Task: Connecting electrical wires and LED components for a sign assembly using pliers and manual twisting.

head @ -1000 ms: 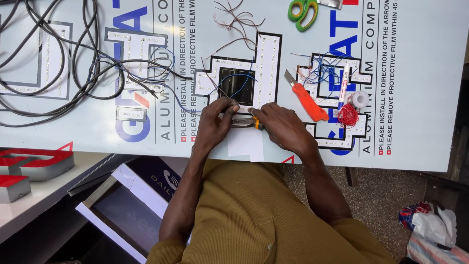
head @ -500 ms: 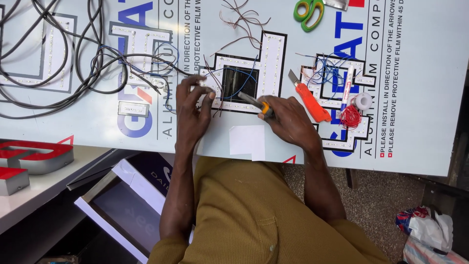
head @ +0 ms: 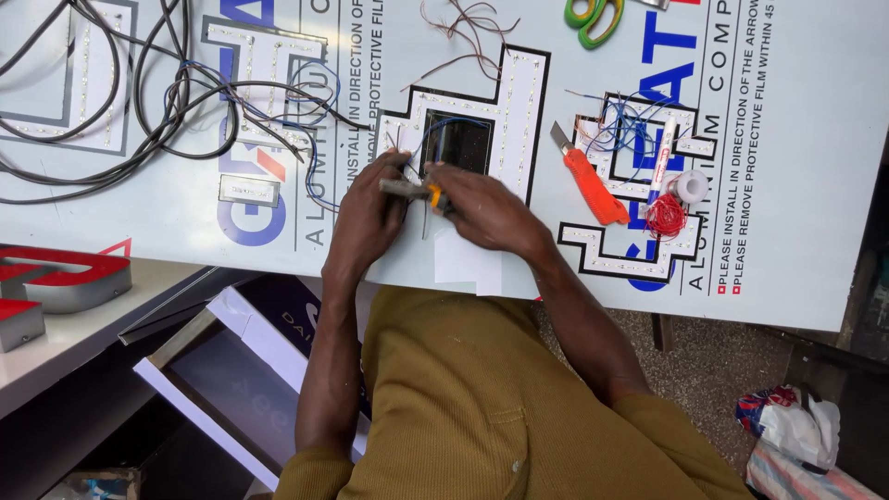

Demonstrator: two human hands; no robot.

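Both your hands meet at the centre of the frame, over the lower edge of the white letter shape (head: 482, 120) with the black border and rows of small lights.

Right hand (head: 486, 208): fingers closed round the orange-and-yellow grips of the pliers (head: 412, 190). The tool's long axis runs roughly level, nose pointing toward frame left. The nose ends right against your left hand (head: 370, 208).

Left hand: fingers curled in at the pliers' tip, thumb and forefinger pinched together. Whether they pinch a wire end cannot be told; the spot is too small and partly covered. Thin blue wires (head: 444, 130) loop just above, running from the letter's dark square opening down toward the hands.

Key relation: the work point lies between the two hands, just left of the pliers' nose, touching the left fingertips. The left hand is the nearer one; the right reaches it only through the tool.

Around on the desk (head: 815, 185): an orange utility knife (head: 588, 181) just right of the letter, lying diagonally; a white marker (head: 659, 157); a red wire coil (head: 665, 218); green-handled scissors (head: 593, 18) at top; black cables (head: 139, 93) upper left.
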